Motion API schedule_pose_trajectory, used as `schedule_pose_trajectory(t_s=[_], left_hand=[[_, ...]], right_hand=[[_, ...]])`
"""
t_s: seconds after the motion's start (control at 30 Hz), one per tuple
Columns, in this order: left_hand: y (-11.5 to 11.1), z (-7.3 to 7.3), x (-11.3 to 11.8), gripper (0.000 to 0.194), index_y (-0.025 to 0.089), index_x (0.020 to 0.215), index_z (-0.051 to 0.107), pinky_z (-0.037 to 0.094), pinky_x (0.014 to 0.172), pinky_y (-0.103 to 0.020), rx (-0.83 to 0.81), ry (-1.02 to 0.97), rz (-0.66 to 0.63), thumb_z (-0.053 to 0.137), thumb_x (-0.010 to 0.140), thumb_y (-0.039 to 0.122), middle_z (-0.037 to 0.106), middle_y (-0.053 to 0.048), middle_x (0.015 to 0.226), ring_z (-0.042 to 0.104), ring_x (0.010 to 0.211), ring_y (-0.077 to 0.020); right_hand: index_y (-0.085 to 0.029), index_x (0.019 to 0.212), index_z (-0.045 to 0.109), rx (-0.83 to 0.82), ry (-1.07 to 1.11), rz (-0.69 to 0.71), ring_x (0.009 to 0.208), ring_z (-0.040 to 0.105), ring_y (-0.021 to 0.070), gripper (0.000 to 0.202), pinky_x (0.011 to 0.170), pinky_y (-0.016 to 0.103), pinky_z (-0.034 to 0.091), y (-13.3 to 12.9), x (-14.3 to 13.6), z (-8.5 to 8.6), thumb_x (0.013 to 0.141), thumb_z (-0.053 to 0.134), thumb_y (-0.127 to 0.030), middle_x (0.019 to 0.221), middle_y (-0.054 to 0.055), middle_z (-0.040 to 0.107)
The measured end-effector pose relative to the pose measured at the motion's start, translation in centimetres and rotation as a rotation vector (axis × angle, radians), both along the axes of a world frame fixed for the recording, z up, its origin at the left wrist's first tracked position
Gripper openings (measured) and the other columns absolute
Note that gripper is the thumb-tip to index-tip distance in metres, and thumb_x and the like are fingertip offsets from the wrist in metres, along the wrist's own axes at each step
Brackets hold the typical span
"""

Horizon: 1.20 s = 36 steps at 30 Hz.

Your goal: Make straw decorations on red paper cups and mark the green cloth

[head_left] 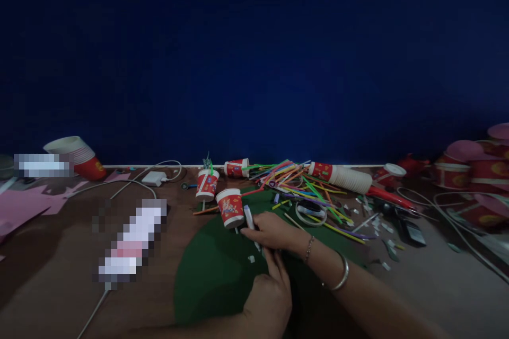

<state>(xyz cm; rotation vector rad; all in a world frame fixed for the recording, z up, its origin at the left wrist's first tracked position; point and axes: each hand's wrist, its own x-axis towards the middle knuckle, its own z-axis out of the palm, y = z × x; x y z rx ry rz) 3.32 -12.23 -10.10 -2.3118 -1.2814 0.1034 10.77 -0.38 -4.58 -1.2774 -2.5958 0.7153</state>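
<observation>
Above the dark green round mat (207, 275), my right hand (278, 230) is closed around a slim white stick (248, 217) that looks like a marker. Its upper end sticks out past my thumb. Just below, my left hand (268, 296) has its fingers pressed together and reaching up under the right hand. Whatever its fingertips hold, if anything, is hidden. A red paper cup (229, 209) with a white rim and a straw poking out stands tilted left of my right hand. Near the hands lies a small white scrap (251, 259).
Colourful straws (290, 177) lie heaped behind the hands, beside a stack of paper cups (350, 179). Another red cup (207, 185) stands back left. A phone-like pixelated thing (131, 238), pink paper (27, 204), a white charger (154, 178) and cables lie left. More cups (453, 172) stand right.
</observation>
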Motion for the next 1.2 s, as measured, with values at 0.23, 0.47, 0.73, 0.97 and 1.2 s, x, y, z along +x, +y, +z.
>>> schedule_pose_trajectory(t_s=[0.23, 0.47, 0.73, 0.97, 1.2], left_hand=[[0.1, 0.1, 0.0, 0.045, 0.002, 0.123, 0.054, 0.045, 0.032, -0.024, -0.033, 0.036, -0.014, 0.042, 0.082, 0.017, 0.053, -0.037, 0.116, 0.055, 0.034, -0.0127], [0.1, 0.0, -0.1, 0.045, 0.003, 0.123, 0.055, 0.044, 0.032, -0.023, -0.033, 0.027, -0.008, 0.042, 0.081, 0.014, 0.054, -0.036, 0.116, 0.054, 0.034, -0.0119], [0.0, -0.1, -0.2, 0.044, 0.002, 0.12, 0.057, 0.043, 0.032, -0.023, 0.032, 0.021, -0.044, 0.043, 0.08, 0.015, 0.056, -0.037, 0.113, 0.053, 0.034, -0.0118], [0.1, 0.3, -0.2, 0.046, 0.002, 0.124, 0.053, 0.044, 0.033, -0.022, -0.046, 0.091, -0.039, 0.044, 0.081, 0.014, 0.054, -0.038, 0.115, 0.055, 0.035, -0.0112], [0.2, 0.2, -0.3, 0.045, 0.002, 0.123, 0.054, 0.045, 0.033, -0.023, -0.057, 0.068, -0.036, 0.044, 0.081, 0.013, 0.054, -0.037, 0.116, 0.055, 0.036, -0.0117]], right_hand=[[-0.015, 0.075, 0.066, 0.02, -0.042, 0.033, 0.061, 0.054, 0.0151, 0.036, 0.053, 0.024, 0.027, 0.3, -0.1, -0.1, 0.087, 0.045, -0.042, 0.069, 0.005, 0.065], [-0.015, 0.078, 0.066, -0.003, -0.052, 0.025, 0.062, 0.053, 0.0142, 0.034, 0.055, 0.024, 0.027, 0.5, -0.2, 0.2, 0.087, 0.045, -0.041, 0.072, 0.005, 0.065], [-0.014, 0.076, 0.065, -0.004, -0.007, -0.014, 0.058, 0.049, 0.013, 0.036, 0.053, 0.023, 0.027, 1.3, 0.2, -0.6, 0.087, 0.045, -0.042, 0.07, 0.005, 0.063], [-0.013, 0.072, 0.063, -0.007, 0.037, -0.118, 0.056, 0.048, 0.0115, 0.036, 0.052, 0.023, 0.027, 1.7, 0.6, -1.3, 0.087, 0.047, -0.04, 0.066, 0.004, 0.061], [-0.014, 0.063, 0.056, -0.017, 0.136, -0.218, 0.053, 0.044, 0.0097, 0.036, 0.05, 0.022, 0.026, 1.4, 1.2, -2.1, 0.086, 0.046, -0.039, 0.058, 0.001, 0.053]])
